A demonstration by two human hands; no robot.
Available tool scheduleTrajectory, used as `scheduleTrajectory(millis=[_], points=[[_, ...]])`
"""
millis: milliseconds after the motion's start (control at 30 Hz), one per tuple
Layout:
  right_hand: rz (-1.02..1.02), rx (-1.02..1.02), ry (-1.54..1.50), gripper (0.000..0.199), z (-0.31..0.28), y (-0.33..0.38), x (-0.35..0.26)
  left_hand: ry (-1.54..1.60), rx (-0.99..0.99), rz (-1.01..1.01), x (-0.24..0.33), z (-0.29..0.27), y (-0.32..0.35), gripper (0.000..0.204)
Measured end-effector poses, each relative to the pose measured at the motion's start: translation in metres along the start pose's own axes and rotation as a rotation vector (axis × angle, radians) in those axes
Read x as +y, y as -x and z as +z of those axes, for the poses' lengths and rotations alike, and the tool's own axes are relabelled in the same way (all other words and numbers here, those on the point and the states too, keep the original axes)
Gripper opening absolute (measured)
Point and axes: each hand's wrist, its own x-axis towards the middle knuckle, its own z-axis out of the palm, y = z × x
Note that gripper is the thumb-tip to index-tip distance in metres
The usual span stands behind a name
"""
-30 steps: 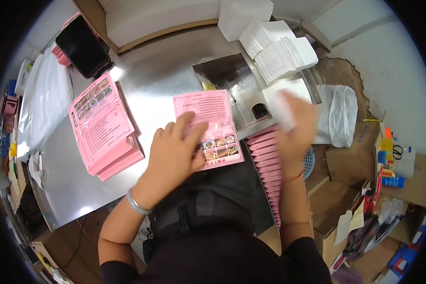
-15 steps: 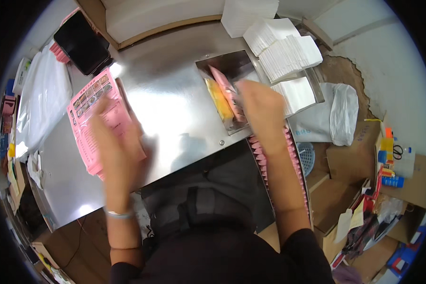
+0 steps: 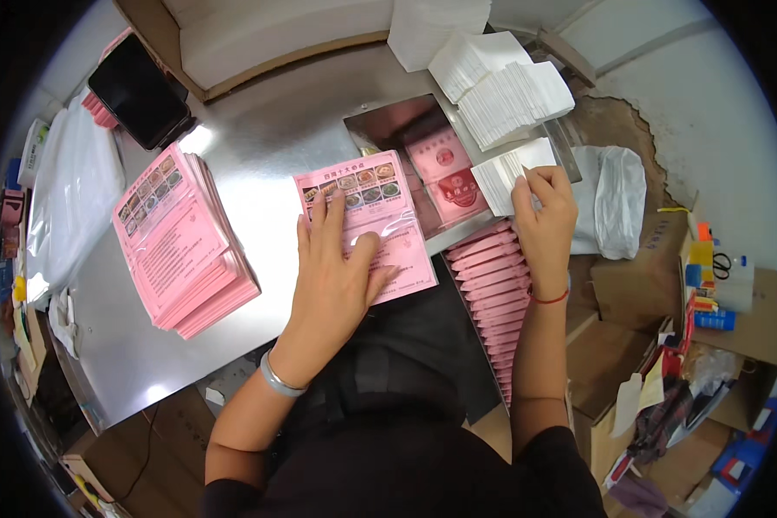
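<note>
A pink printed plastic packet (image 3: 406, 250) with small food pictures lies at the front of the metal table. My left hand (image 3: 332, 250) rests on it, fingers spread and thumb apart. To its left is a stack of like pink packets (image 3: 181, 250). At the right, my right hand (image 3: 546, 203) pinches the edge of folded white paper napkins (image 3: 494, 183) in a metal holder. Between the hands, a sunken metal compartment (image 3: 380, 129) holds a pink and red packet (image 3: 447, 177). What lies under the packet at my left hand is hidden.
More white napkins (image 3: 514, 104) are piled behind the holder. A long row of pink packets (image 3: 492, 298) stands below the table edge. A dark phone or tablet (image 3: 140, 91) stands at the back left, beside clear plastic bags (image 3: 69, 190). Cardboard boxes (image 3: 643, 268) fill the right side.
My left hand has moved right from the stack, and a pink packet now lies under it. My right hand has left the compartment for the napkins. The yellow packet there is no longer seen.
</note>
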Motion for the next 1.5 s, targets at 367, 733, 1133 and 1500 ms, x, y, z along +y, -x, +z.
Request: scheduleTrajectory(millis=[367,733,1133,1500], points=[[-0.482,0.118,-0.083,0.04,0.006,0.02,-0.033,0.076,-0.158,0.052,-0.01,-0.022,0.012,0.045],[-0.546,-0.282,-0.427,0.022,0.066,0.021,-0.072,0.116,0.035,0.097,-0.006,-0.015,0.01,0.031],[-0.054,0.074,0.104,0.021,0.015,0.008,-0.008,-0.269,-0.127,0.138,-0.015,-0.033,-0.046,0.059],[-0.264,0.111,0.099,0.035,-0.002,0.011,-0.014,0.042,-0.098,0.075,0.003,-0.017,0.006,0.043]])
